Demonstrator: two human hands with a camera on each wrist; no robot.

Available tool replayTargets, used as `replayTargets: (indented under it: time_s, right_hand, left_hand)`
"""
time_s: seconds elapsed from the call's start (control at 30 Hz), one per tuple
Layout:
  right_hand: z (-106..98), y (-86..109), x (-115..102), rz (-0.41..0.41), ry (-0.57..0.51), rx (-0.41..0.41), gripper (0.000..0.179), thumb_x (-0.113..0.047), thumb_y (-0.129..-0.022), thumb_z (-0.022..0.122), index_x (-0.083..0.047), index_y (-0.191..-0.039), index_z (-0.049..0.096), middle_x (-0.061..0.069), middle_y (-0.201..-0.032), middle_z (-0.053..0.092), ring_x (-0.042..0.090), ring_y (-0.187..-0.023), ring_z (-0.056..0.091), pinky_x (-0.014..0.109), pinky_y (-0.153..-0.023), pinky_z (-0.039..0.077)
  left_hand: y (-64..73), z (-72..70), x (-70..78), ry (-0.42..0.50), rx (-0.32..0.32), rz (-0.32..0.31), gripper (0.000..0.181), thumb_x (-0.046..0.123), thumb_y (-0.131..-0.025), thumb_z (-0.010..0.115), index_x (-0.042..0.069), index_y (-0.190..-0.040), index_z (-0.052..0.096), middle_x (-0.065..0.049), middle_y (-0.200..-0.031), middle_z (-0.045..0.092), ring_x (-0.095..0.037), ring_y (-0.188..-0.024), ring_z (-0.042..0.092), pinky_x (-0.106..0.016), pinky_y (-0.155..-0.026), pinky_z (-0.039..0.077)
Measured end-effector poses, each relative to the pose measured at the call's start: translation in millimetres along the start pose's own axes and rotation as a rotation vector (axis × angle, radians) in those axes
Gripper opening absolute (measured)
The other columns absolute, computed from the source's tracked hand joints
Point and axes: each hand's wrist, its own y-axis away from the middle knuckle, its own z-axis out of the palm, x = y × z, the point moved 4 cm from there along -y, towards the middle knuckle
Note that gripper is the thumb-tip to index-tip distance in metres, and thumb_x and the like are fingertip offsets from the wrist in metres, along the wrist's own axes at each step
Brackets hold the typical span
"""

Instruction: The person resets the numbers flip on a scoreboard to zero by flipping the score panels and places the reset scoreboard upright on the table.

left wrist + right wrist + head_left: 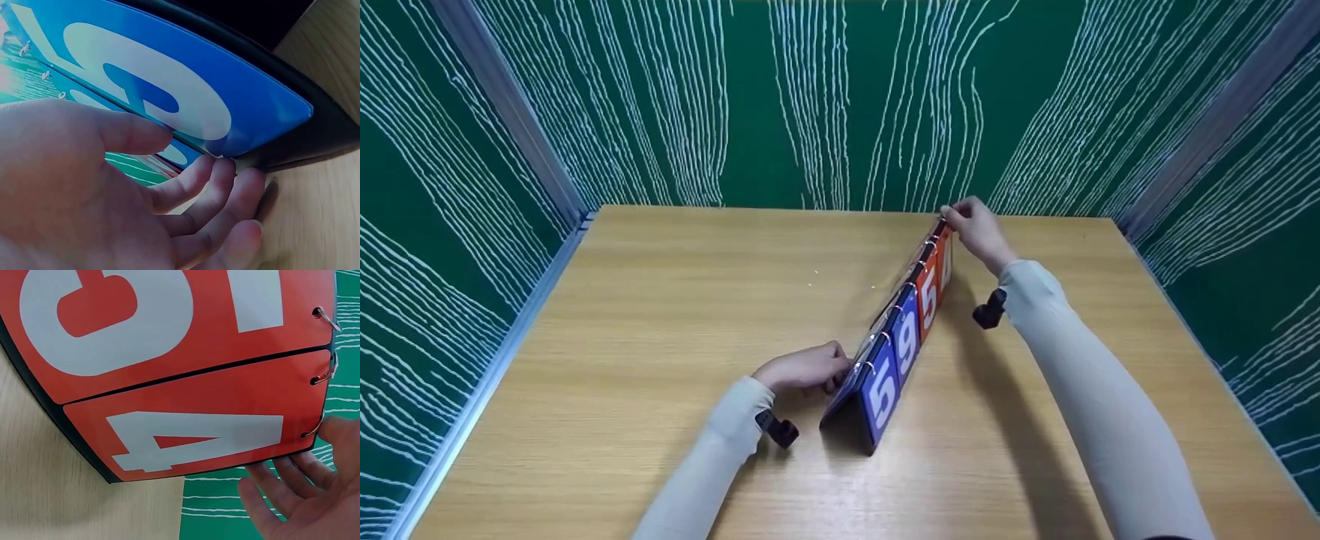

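Observation:
A long folding flip scoreboard (pixel 911 337) stands like a tent on the table, running away at a slant. Its right face shows blue cards 5 and 9, then red cards 5 and 4, hung on metal rings. At the far end my right hand (pixel 975 229) pinches the top corner, thumb by the ring beside the red 4 card (pixel 197 439), fingers behind. My left hand (pixel 808 369) is at the near part of the left face. Its fingers (pixel 216 191) bend loosely near the lower edge of the cards, beside a blue 5 card (pixel 152 79), thumb and fingertips apart.
The wooden table (pixel 682 285) carries a few tiny white specks left of the scoreboard. Green walls (pixel 877 105) with wavy white lines rise behind and at both sides. Metal posts (pixel 510 97) stand at the back corners. Each wrist wears a small black camera (pixel 990 309).

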Motion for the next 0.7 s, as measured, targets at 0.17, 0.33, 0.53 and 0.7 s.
replayTargets:
  time_s: [0.17,0.33,0.53,0.7]
  right_hand:
    - [1.1,-1.0,1.5,-0.027,-0.011,0.013,0.043,-0.038,-0.108,0.047,-0.002,-0.131,0.046,0.008,-0.119,0.052,0.022,-0.110,0.052,0.031,-0.092,0.045]
    - [1.0,-1.4,0.5,-0.028,-0.011,0.011,0.046,-0.041,-0.108,0.046,-0.002,-0.133,0.045,0.010,-0.122,0.052,0.022,-0.112,0.052,0.034,-0.096,0.045]
    - [1.9,-1.6,0.7,-0.043,-0.005,0.006,0.047,-0.041,-0.108,0.045,-0.001,-0.133,0.045,0.011,-0.123,0.052,0.026,-0.114,0.052,0.033,-0.094,0.044]
    - [2.2,-2.8,3.2,-0.048,-0.018,0.015,0.044,-0.039,-0.108,0.046,-0.002,-0.131,0.045,0.010,-0.121,0.052,0.021,-0.108,0.051,0.032,-0.092,0.045]
  left_hand:
    - [0.7,0.4,2.5,0.014,0.005,0.022,0.024,0.026,-0.106,0.045,0.012,-0.088,0.053,0.003,-0.068,0.056,-0.010,-0.058,0.048,-0.023,-0.050,0.036]
    - [1.1,0.0,2.7,0.022,0.000,-0.006,0.024,0.027,-0.106,0.044,0.014,-0.087,0.052,0.003,-0.068,0.057,-0.011,-0.057,0.046,-0.025,-0.045,0.035]
    - [-0.2,0.5,1.0,0.026,0.015,-0.023,0.022,0.026,-0.106,0.044,0.013,-0.090,0.051,0.003,-0.069,0.056,-0.011,-0.057,0.046,-0.025,-0.044,0.034]
    - [-4.8,2.5,1.1,0.008,0.017,0.016,0.030,0.018,-0.103,0.041,0.018,-0.074,0.046,0.005,-0.061,0.051,-0.008,-0.048,0.038,-0.024,-0.040,0.032]
